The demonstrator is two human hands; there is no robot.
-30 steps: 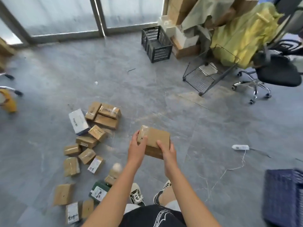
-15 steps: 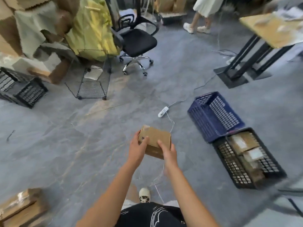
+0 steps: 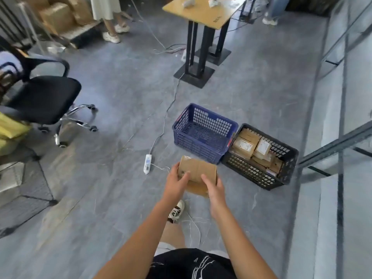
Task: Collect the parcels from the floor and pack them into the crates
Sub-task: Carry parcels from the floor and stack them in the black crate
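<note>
From the head camera, the person stands over the grey floor holding a plain brown cardboard parcel (image 3: 198, 173) out in front at waist height, clear of the ground. The left hand (image 3: 176, 183) grips its left end, fingers curled over the top face; the right hand (image 3: 213, 186) clasps the right end, its thumb on the top face and its fingers wrapped round the far side. The parcel's long axis runs left to right between the two hands.

Just beyond the parcel sits the dark-blue perforated plastic crate (image 3: 203, 137), which looks empty. Touching its right side is the black perforated plastic crate (image 3: 259, 172), already holding several labelled parcels. Both lie ahead and to the right — the right hand is the nearer. A white power strip (image 3: 147, 164) and its trailing cable lie on the floor to the left, a trip hazard, I'd judge.
</note>
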